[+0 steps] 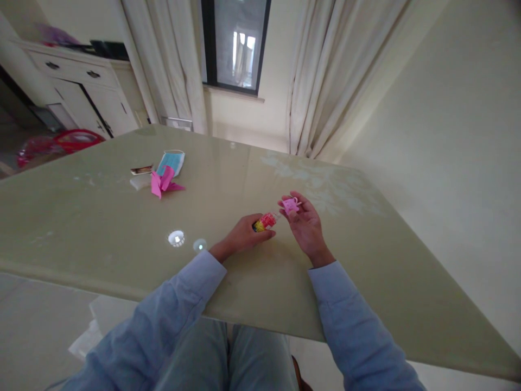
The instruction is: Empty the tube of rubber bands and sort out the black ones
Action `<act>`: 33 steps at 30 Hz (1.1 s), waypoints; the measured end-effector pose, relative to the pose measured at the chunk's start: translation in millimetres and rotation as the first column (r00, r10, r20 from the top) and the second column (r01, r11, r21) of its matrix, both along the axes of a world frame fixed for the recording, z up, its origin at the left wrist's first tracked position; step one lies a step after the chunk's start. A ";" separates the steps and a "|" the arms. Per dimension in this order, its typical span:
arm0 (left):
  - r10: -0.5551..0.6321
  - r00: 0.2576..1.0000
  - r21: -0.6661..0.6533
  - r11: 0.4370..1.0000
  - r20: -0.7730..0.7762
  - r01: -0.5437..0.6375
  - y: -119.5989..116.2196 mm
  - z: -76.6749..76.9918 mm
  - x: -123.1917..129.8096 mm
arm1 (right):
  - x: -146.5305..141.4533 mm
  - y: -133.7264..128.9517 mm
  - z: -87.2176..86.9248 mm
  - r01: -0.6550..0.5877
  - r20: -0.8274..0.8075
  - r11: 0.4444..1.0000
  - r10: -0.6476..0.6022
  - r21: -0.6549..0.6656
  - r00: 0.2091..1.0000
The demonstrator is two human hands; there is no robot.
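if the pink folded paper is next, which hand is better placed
Probably the left hand, though holding a colourful container: it's nearer the pink folded paper than the right hand.

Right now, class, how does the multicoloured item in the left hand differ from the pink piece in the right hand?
The multicoloured item shows red and yellow; the pink piece is mostly pink. The multicoloured item looks longer, the pink piece more squarish. The left hand holds the multicoloured item; the right hand holds the pink piece. Both are small.
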State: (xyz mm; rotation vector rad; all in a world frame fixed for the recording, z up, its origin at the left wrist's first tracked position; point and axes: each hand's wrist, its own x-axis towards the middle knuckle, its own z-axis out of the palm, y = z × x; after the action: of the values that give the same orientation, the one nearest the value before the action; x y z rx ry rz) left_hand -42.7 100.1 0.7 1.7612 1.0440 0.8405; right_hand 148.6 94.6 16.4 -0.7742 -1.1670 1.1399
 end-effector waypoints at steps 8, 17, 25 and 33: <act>0.088 0.977 -0.139 0.988 0.195 -0.061 -0.3 3.4 1.5 | 2.2 1.6 2.4 0.001 -0.056 0.990 -0.009 -0.142 0.998; 0.590 0.234 -0.617 0.784 0.773 0.061 19.1 25.3 -19.4 | 12.3 12.7 -11.2 0.300 0.354 0.918 -0.199 -0.259 0.914; 0.599 0.234 -0.637 0.756 0.766 0.151 17.5 19.3 -13.3 | 22.8 19.0 -28.1 0.376 0.648 0.927 -0.286 0.001 0.706; 0.546 0.310 -0.608 0.779 0.778 0.155 16.7 20.3 -17.2 | 40.0 23.3 -33.7 0.413 0.800 0.895 -0.370 0.171 0.472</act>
State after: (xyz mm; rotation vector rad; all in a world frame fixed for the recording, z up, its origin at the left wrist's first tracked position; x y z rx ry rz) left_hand -59.8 116.8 21.0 0.3202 0.5607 1.2921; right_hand 188.6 117.9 -17.3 -1.6342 -1.5961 0.3549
